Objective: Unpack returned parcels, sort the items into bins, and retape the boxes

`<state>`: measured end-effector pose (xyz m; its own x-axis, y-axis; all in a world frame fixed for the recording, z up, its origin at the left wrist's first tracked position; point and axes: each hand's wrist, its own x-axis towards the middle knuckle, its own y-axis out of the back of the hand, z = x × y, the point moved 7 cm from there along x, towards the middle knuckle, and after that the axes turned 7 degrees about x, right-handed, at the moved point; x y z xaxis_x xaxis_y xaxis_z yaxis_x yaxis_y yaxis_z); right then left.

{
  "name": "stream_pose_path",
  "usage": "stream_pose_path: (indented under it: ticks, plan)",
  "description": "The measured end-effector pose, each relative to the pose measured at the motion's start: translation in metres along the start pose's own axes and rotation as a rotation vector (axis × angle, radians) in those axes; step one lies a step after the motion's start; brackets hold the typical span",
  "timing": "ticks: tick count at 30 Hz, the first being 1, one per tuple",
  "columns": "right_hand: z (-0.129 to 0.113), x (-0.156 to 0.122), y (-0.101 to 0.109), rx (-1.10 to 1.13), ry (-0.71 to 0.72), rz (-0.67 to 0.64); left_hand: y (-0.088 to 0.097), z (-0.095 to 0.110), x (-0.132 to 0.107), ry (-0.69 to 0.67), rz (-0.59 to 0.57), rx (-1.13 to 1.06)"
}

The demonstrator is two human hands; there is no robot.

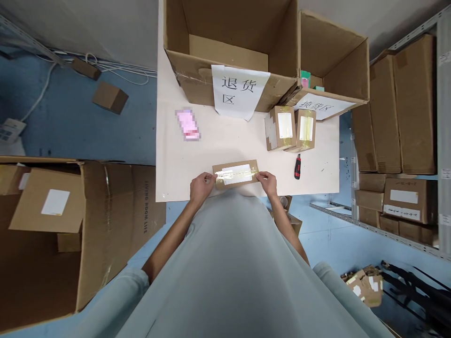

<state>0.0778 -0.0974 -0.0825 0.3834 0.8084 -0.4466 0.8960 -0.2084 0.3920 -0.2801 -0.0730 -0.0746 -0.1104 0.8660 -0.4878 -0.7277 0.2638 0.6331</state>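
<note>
A small cardboard box [225, 185] with a white label and shiny clear tape across it lies at the front edge of the white table. My left hand [202, 188] pinches its left end, fingers curled together. At the opposite end, my right hand [268, 183] grips the tape and box edge between thumb and fingers. To the right of the box is a red and black utility knife [298, 167]. Behind the knife, two taped, labelled cardboard boxes, one [280, 128] and another [306, 129], stand side by side. A blurred pink item [188, 124] lies at the table's left.
A large open carton [197, 89] with a paper sign and a smaller open carton [331, 58] holding green packages line the table's back. On the floor at left stands a big open carton [120, 216] with boxes inside. A shelf with boxes [410, 197] is at right.
</note>
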Motion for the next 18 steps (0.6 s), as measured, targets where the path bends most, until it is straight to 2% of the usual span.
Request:
stream_pose_path:
  ticks: [2, 5, 9, 12, 15, 18]
  plan:
    - [-0.020, -0.010, -0.008, -0.148, 0.063, 0.016, 0.002, -0.017, 0.005, 0.023, -0.013, -0.025]
    - [-0.058, -0.035, -0.028, -0.334, 0.248, -0.021, 0.010, -0.048, 0.006, 0.067, 0.003, -0.065]
    - [-0.101, -0.080, -0.070, -0.443, 0.477, -0.105, 0.026, -0.094, 0.007, 0.140, 0.048, -0.104]
    - [-0.120, -0.107, -0.105, -0.502, 0.594, -0.159, 0.030, -0.120, 0.010, 0.181, -0.011, -0.140]
    - [-0.129, -0.116, -0.123, -0.529, 0.639, -0.180, 0.030, -0.129, 0.013, 0.169, -0.082, -0.183]
    - [-0.126, -0.100, -0.112, -0.514, 0.580, -0.142, 0.025, -0.123, 0.016, 0.164, -0.147, -0.272]
